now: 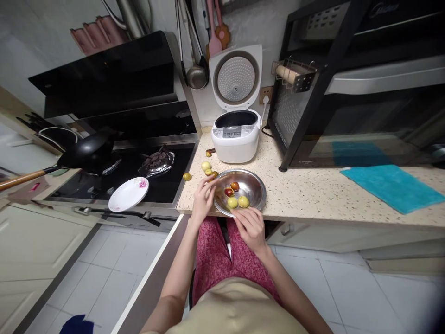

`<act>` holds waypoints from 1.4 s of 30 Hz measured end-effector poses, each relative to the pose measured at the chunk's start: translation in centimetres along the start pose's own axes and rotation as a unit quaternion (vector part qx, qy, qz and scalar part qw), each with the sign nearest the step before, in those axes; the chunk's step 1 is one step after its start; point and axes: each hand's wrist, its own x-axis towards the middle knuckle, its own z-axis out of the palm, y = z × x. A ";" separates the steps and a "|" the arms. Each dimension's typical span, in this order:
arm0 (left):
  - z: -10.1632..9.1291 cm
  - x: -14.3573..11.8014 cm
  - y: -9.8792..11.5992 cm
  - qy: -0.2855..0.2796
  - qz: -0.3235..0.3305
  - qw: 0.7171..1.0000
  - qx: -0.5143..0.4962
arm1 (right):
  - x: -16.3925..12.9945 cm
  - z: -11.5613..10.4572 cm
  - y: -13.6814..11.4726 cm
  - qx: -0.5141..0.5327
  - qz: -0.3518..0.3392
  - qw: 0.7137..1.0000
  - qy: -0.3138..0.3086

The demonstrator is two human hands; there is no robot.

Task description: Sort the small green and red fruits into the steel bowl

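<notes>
A shiny metal bowl (259, 189) sits at the counter's front edge. Inside lie two red-brown jujubes (235, 186) and two yellow-green ones (243, 202). My right hand (251, 228) is at the bowl's near rim, with fingers bent over it; the thumb is partly hidden. To the left of the bowl, my left hand (202, 198) reaches forward with fingers stretched towards brownish-green jujubes (214, 174), partly covered by the fingertips. Whether it touches them is unclear. Several more jujubes (206, 165) lie loose on the counter beyond that hand.
Behind the bowl stands a white rice cooker (236, 148), lid raised. A white flowered plate (128, 195) rests on the front of the gas stove (177, 178), with a black wok (86, 150) farther left. To the right are a black rack (290, 139) and a teal cloth (392, 188). An open drawer (153, 273) juts out below.
</notes>
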 end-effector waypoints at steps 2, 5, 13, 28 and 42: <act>-0.1 1.1 -1.8 0.023 -0.011 0.999 0.022 | -0.1 0.0 0.1 0.001 0.001 1.000 -0.003; 0.2 3.2 -5.3 0.009 -0.038 0.998 0.049 | -0.2 0.0 0.1 0.006 0.004 1.000 -0.007; 2.6 6.0 -12.1 -0.084 -0.017 0.996 0.039 | 0.0 -0.2 0.0 0.013 -0.002 1.000 -0.004; 1.9 5.3 -12.1 0.027 -0.118 0.993 0.007 | -0.5 0.1 -0.1 -0.002 0.008 1.000 -0.008; 1.9 4.5 2.0 -0.250 0.090 0.964 -0.027 | -0.2 0.1 -0.2 -0.001 0.008 1.000 0.001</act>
